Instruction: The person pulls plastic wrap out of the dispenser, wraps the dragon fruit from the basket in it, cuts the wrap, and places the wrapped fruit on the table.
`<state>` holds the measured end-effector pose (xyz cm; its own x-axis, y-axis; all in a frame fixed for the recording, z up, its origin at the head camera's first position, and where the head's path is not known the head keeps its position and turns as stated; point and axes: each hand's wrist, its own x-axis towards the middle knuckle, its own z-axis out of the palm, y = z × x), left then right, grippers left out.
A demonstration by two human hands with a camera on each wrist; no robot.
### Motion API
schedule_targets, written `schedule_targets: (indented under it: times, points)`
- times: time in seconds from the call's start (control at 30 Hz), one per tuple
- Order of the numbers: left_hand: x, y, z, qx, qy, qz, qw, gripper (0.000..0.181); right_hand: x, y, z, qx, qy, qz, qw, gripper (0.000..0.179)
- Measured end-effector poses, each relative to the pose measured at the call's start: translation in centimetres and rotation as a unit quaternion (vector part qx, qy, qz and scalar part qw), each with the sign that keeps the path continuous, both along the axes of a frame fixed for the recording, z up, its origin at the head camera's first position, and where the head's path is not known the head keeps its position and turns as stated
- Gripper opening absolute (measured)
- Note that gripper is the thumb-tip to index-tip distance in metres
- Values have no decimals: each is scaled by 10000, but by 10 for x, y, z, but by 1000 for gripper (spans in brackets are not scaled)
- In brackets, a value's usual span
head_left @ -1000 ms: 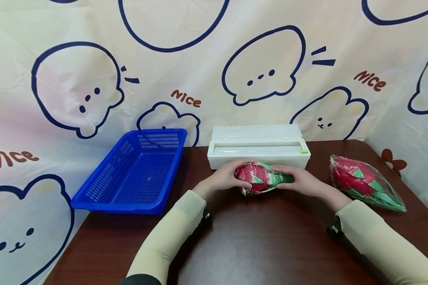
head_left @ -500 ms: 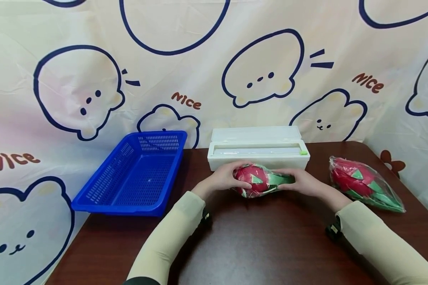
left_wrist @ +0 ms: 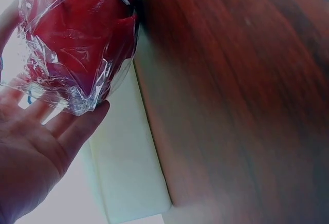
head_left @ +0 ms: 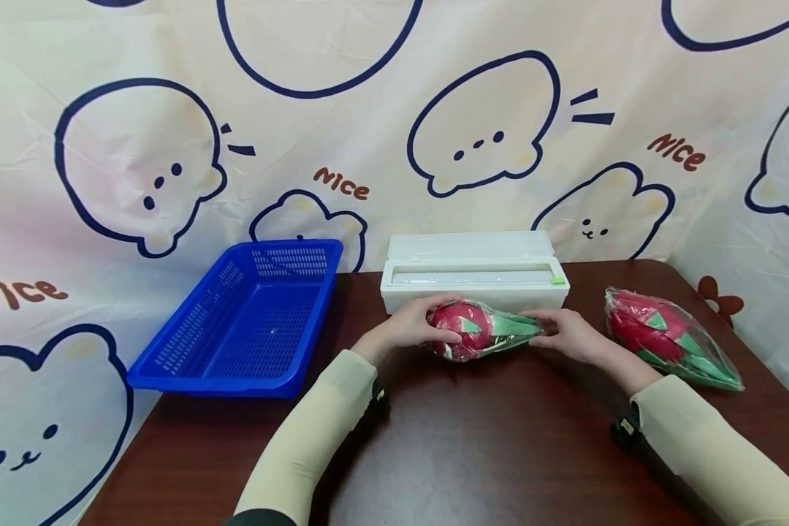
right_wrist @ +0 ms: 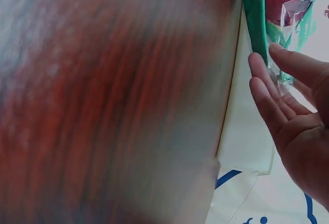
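A red and green dragon fruit point(head_left: 470, 327) in clear plastic film lies sideways between both hands in the head view. My left hand point(head_left: 404, 326) grips its round red end, thumb in front; in the left wrist view that hand's fingers point(left_wrist: 85, 126) reach under the wrinkled film on the fruit point(left_wrist: 77, 39). On the other side, my right hand point(head_left: 568, 334) pinches the film at the tip of the green leaves, and the right wrist view shows its thumb and fingers around the bunched film point(right_wrist: 281, 75).
Behind the hands stands a white film-roll box point(head_left: 500, 298) with its lid raised. A blue slotted basket point(head_left: 315, 314) sits to the left. Another film-wrapped dragon fruit point(head_left: 660, 332) lies at the right on the brown table point(head_left: 493, 446). A printed cloth hangs behind.
My right hand has slid right along the green leaves to their tip, uncovering more of them. My left hand stays at the red end, and the fruit has turned slightly.
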<state>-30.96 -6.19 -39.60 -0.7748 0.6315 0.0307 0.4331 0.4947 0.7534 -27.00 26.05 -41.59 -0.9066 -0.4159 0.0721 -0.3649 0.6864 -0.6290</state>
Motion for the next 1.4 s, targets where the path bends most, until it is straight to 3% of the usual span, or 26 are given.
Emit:
schedule_targets:
  times: [0.1, 0.23, 0.43, 0.57, 0.67, 0.83, 1.0, 1.2, 1.4]
  points:
    - [1, 1, -1, -59, -93, -3, 9999, 69, 0, 1, -2, -19, 18, 13, 10000, 45]
    - [1, 0, -1, -77, -277, 22, 9996, 67, 0, 4, -2, -203, -255, 167, 9993, 43]
    - [0, -3, 0, -278, -31, 11, 9996, 74, -1, 5, 0, -335, -443, 280, 9981, 43]
    - [6, -14, 4, 97, -115, 18, 9999, 84, 0, 5, 0, -257, -462, 255, 9983, 43]
    - [12, -22, 5, 533, -114, -144, 9984, 86, 1, 5, 1, -291, -540, 274, 9977, 44]
    - [25, -28, -1, 800, 222, -360, 9959, 82, 1, 5, 4, -496, -773, 320, 9953, 44]
    - [31, -28, -8, 286, 601, -311, 9973, 85, 1, 3, 6, -702, -885, 401, 9928, 44]
    - [25, -21, -9, -350, 1353, -188, 9900, 84, -1, 2, 8, -674, -935, 437, 9924, 46]
    - [21, -16, -3, -402, 1403, 163, 9892, 70, 0, 3, 8, -451, -1008, 519, 9925, 46]
